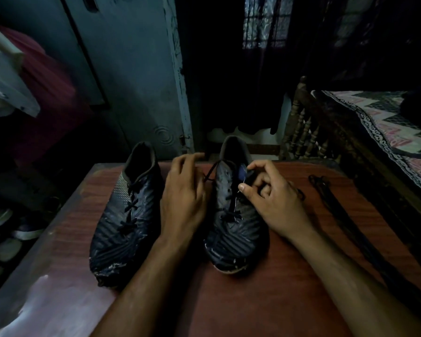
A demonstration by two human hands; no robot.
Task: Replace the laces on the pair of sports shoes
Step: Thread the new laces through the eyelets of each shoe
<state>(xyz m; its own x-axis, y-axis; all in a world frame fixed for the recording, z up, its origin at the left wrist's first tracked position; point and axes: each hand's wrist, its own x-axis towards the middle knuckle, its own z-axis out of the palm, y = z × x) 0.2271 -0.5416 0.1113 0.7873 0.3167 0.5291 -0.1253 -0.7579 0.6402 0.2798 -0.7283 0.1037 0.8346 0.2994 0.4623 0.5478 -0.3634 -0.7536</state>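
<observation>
Right hand (275, 195) pinches the right shoe (233, 215) lace (210, 173); left hand (185, 190) pulls that lace

We recorded a reddish-brown wooden table (272, 288) filling the lower field, with a pale glare patch (46, 310) at 7 o'clock. At 11 o'clock stood a grey-blue door (131, 76), paint chipped along its right edge. At 9 o'clock hung a dark red garment (51, 98) beside a white cloth (7, 88); below them, at 8 o'clock, we noted several shoes on the floor (12, 227), details dim. At 3 o'clock sat a bed with a patterned pink-and-black cover (384, 125) and a turned wooden railing (304, 135). At 1 o'clock, a curtained window (265, 20) showed faint light.
</observation>
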